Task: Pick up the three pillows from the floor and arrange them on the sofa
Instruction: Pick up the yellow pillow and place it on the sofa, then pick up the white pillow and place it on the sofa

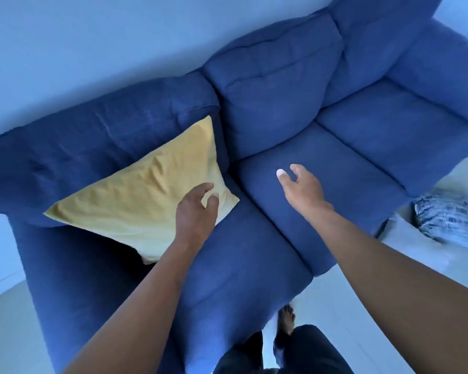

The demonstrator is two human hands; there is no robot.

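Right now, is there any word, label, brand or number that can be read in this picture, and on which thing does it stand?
None: no text shows on the blue sofa, the yellow pillow or the blurred patterned pillow on the floor.

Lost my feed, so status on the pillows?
Both hands open: left hand over yellow pillow on sofa, right hand empty. Patterned pillow and pale pillow on floor. Nothing blocking.

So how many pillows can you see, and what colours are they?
Yellow pillow, on the sofa: 1
Blue-and-white patterned pillow, on the floor: 1
Plain pale pillow, on the floor: 1
Total: 3
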